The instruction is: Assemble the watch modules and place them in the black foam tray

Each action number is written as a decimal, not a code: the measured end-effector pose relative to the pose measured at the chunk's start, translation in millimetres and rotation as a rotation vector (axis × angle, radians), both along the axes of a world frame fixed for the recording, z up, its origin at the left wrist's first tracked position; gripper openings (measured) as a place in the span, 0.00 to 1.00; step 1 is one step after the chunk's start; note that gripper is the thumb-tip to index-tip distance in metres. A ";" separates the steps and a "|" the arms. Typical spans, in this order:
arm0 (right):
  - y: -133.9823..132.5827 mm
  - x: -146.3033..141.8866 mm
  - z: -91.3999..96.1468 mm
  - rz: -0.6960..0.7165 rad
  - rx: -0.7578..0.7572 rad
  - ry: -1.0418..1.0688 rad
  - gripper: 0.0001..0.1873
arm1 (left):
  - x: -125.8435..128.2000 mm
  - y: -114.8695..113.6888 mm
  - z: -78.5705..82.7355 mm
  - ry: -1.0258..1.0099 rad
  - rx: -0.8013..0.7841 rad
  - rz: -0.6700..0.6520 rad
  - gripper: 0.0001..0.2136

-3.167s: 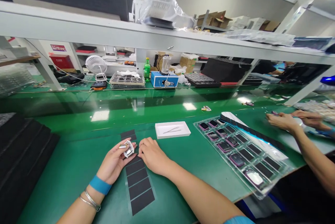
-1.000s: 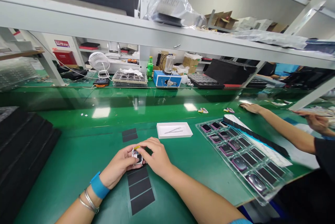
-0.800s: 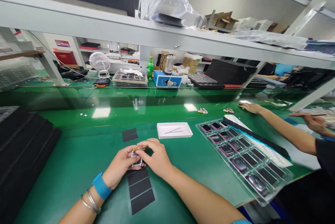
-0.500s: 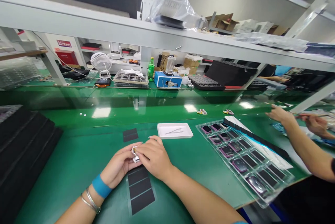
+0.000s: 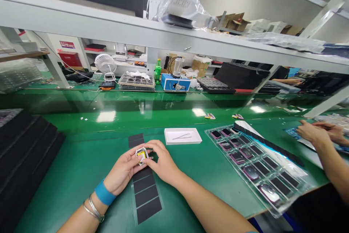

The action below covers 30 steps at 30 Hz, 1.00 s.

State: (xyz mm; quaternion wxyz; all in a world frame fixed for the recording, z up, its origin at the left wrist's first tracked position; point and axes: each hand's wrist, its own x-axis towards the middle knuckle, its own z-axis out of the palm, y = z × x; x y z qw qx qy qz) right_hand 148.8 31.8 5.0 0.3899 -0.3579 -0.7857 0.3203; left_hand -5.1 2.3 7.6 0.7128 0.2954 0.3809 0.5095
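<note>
A small, light-coloured watch case [image 5: 142, 155] with a yellow-edged part inside lies in my left hand [image 5: 125, 169], whose thumb presses on it. My right hand [image 5: 163, 162] pinches the right side of the case with thumb and fingertips. Beneath both hands, a strip of black rectangular stickers [image 5: 147, 196] on clear backing lies on the green bench. A white shallow box [image 5: 168, 137] holding tweezers [image 5: 182, 136] stands just beyond my right hand.
A clear tray [image 5: 260, 196] of watch cases and black pieces lies to the right. Black foam trays [image 5: 32, 156] are stacked at left. Two small watch assemblies [image 5: 210, 116] rest farther back. A co-worker's hands [image 5: 316, 131] work at far right. A metal shelf [image 5: 109, 31] crosses above.
The watch case has been turned so its inside with the yellow-edged part faces up. My right fingers have moved from over it to its right side. The co-worker's hands have come together.
</note>
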 end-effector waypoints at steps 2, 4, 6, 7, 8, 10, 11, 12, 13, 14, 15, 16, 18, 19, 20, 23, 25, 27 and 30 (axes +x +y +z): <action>1.2 -0.3 -3.2 0.053 -0.104 0.046 0.22 | 0.4 0.1 -1.1 0.016 0.004 0.003 0.22; 3.4 -0.6 -8.1 0.085 -0.211 0.102 0.23 | 1.1 -0.3 -2.7 0.038 -0.005 0.029 0.24; 6.4 -0.5 -13.7 0.108 -0.337 0.158 0.26 | 1.6 -1.3 -4.3 0.051 -0.011 0.046 0.27; 8.0 -0.2 -16.2 0.141 -0.408 0.186 0.28 | 1.9 -1.9 -4.9 0.054 -0.012 0.044 0.28; 9.3 0.1 -18.2 0.191 -0.481 0.216 0.31 | 2.0 -2.5 -5.5 0.054 -0.010 0.036 0.30; 10.7 0.3 -20.0 0.307 -0.593 0.285 0.34 | 2.5 -3.6 -6.3 0.057 -0.008 0.015 0.32; 10.4 0.0 -19.9 0.349 -0.620 0.315 0.34 | 2.9 -4.0 -6.6 0.057 -0.002 0.011 0.32; 9.7 -0.6 -19.2 0.371 -0.629 0.339 0.34 | 3.4 -4.3 -6.8 0.058 0.011 0.013 0.31; 8.4 -1.4 -18.1 0.372 -0.624 0.355 0.32 | 4.0 -4.4 -7.0 0.058 0.029 0.016 0.31; 7.0 -2.1 -17.0 0.360 -0.608 0.360 0.30 | 4.6 -4.3 -7.2 0.057 0.053 0.020 0.31; 5.5 -2.8 -16.0 0.343 -0.588 0.354 0.27 | 5.1 -4.0 -7.4 0.054 0.081 0.022 0.31; 4.3 -3.3 -15.4 0.325 -0.567 0.340 0.25 | 5.6 -3.5 -7.6 0.052 0.107 0.022 0.31; 3.3 -3.8 -15.3 0.293 -0.521 0.307 0.23 | 5.9 -1.6 -8.2 0.051 0.147 0.025 0.33; 3.6 -3.8 -15.7 0.286 -0.502 0.293 0.22 | 5.8 -0.4 -8.5 0.048 0.162 0.027 0.34; 4.5 -3.7 -16.3 0.279 -0.488 0.283 0.22 | 5.4 0.9 -8.9 0.046 0.172 0.032 0.35; 10.2 -1.6 -18.5 0.214 -0.426 0.237 0.24 | 2.9 5.5 -9.8 0.049 0.165 0.060 0.35; 15.7 1.6 -20.2 0.140 -0.353 0.201 0.25 | -0.6 9.1 -10.5 0.056 0.145 0.100 0.31; 21.4 5.8 -22.3 0.073 -0.295 0.186 0.25 | -6.0 13.0 -10.7 0.058 0.134 0.156 0.26; 28.5 12.0 -26.4 0.000 -0.266 0.185 0.26 | -17.4 18.6 -8.6 0.044 0.133 0.267 0.23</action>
